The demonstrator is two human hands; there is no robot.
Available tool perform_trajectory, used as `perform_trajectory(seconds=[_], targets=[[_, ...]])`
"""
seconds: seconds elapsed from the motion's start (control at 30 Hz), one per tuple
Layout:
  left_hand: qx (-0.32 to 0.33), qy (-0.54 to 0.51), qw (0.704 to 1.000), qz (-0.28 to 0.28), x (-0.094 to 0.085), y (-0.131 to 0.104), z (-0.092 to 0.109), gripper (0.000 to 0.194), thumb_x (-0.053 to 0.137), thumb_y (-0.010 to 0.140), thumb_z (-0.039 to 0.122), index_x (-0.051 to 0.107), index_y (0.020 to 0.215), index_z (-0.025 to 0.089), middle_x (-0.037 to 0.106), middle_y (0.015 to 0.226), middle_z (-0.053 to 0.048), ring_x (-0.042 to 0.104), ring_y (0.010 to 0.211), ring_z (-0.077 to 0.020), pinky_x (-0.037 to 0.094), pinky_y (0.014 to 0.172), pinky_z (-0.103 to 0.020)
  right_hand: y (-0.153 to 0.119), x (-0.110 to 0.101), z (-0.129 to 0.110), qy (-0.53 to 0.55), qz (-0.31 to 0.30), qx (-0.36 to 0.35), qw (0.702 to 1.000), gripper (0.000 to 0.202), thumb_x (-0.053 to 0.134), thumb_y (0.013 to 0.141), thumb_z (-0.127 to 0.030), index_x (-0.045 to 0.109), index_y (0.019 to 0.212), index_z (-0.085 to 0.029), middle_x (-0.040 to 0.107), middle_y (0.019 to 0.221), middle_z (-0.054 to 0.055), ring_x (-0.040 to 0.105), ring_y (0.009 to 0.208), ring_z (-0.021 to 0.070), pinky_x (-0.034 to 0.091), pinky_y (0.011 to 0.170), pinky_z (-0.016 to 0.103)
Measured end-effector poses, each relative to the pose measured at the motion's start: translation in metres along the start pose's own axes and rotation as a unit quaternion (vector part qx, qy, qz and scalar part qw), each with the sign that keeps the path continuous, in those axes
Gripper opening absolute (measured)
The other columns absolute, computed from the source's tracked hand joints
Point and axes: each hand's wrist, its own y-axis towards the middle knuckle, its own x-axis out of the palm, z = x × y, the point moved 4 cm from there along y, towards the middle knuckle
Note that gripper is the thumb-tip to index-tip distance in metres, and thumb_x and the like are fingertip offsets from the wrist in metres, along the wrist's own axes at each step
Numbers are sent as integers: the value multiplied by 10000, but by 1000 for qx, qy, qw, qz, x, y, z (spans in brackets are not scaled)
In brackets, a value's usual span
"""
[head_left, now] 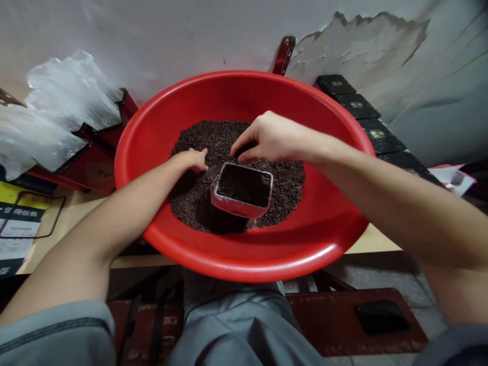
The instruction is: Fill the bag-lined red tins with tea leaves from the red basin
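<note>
A wide red basin [324, 203] holds a heap of dark loose leaf-like bits [217, 137]. On the heap rests a small rectangular container [240, 207] with a pale rim and reddish sides, with dark material inside. My right hand [265, 137] hovers just above the container's far edge, thumb and fingers bent toward each other; whatever lies between the fingertips is too small to name. My left hand [197, 159] is on the heap left of the container, with some fingers stretched out and the rest partly hidden.
Clear plastic bags [72, 96] lie over dark red boxes at the left. Black boxes [358, 105] line the wall at the right. A black phone-like object [382, 317] lies on a dark red bench [324, 320] below the table. A yellow and dark package [21, 223] is at far left.
</note>
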Motion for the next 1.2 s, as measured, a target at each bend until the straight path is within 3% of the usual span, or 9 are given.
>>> perform_trajectory(seconds=[0.1, 0.2, 0.27, 0.4, 0.53, 0.67, 0.77, 0.97, 1.2], targets=[[14, 23, 1000, -8, 2, -3, 3, 930, 765, 842, 443, 375, 1638, 161, 541, 1562, -225, 548, 1407, -400, 493, 1112, -417, 3, 19, -25, 2, -26, -60, 998, 159, 775, 830, -235, 854, 965, -257, 806, 898, -2, 736, 856, 190, 569, 839, 327], [26, 20, 999, 25, -1, -4, 5, 642, 773, 827, 389, 667, 1411, 143, 654, 1439, -215, 648, 1283, -399, 562, 1013, -396, 3, 33, -28, -27, -38, -83, 995, 250, 718, 830, -123, 850, 1003, -247, 809, 957, 21, 737, 887, 198, 558, 861, 336], [36, 32, 998, 33, -1, -4, 6, 520, 761, 820, 304, 733, 1314, 146, 702, 1372, -202, 677, 1244, -378, 579, 986, -375, 1, 36, -26, -44, -28, -88, 995, 290, 700, 827, -99, 846, 1028, -247, 807, 985, 28, 735, 901, 203, 556, 868, 339], [53, 31, 998, 5, -1, -4, 7, 481, 745, 770, 156, 764, 1250, 176, 812, 1124, -139, 763, 1065, -298, 612, 889, -312, -3, 35, -20, -37, 4, -93, 995, 260, 688, 842, -126, 844, 1022, -230, 802, 997, 45, 734, 898, 202, 564, 877, 344], [60, -41, 996, -43, -15, -10, 0, 407, 749, 771, 154, 780, 1175, 191, 825, 888, -68, 785, 833, -235, 606, 715, -259, -8, 29, -11, 5, 20, -102, 995, 182, 681, 869, -186, 845, 930, -237, 801, 976, 38, 735, 886, 192, 568, 885, 350], [169, -94, 981, 23, -48, -39, -4, 342, 761, 792, 286, 797, 1122, 204, 798, 812, -30, 750, 774, -204, 567, 732, -265, -14, 15, -1, 48, 19, -93, 994, 127, 718, 862, -236, 842, 862, -265, 800, 934, -1, 733, 880, 186, 562, 884, 349], [252, -148, 955, 54, -64, -72, 4, 384, 735, 822, 385, 796, 1158, 209, 783, 803, -21, 731, 797, -199, 537, 725, -266, -20, 8, -3, 71, -42, -98, 992, 113, 739, 847, -231, 841, 850, -280, 802, 916, -28, 726, 862, 168, 565, 833, 314], [377, -134, 916, 29, -54, -104, 35, 294, 764, 790, 381, 837, 1023, 217, 693, 664, 45, 639, 660, -116, 429, 620, -200, -33, 5, -19, 75, -165, -97, 979, 178, 695, 866, -173, 845, 943, -228, 807, 933, -27, 738, 881, 135, 562, 784, 223], [395, -174, 902, 18, -48, -99, 38, 325, 749, 825, 394, 820, 1082, 208, 777, 821, 7, 686, 745, -132, 485, 678, -201, -37, 2, -16, 71, -164, -58, 982, 200, 714, 816, -121, 845, 911, -239, 793, 899, -74, 739, 846, 119, 546, 756, 207]])
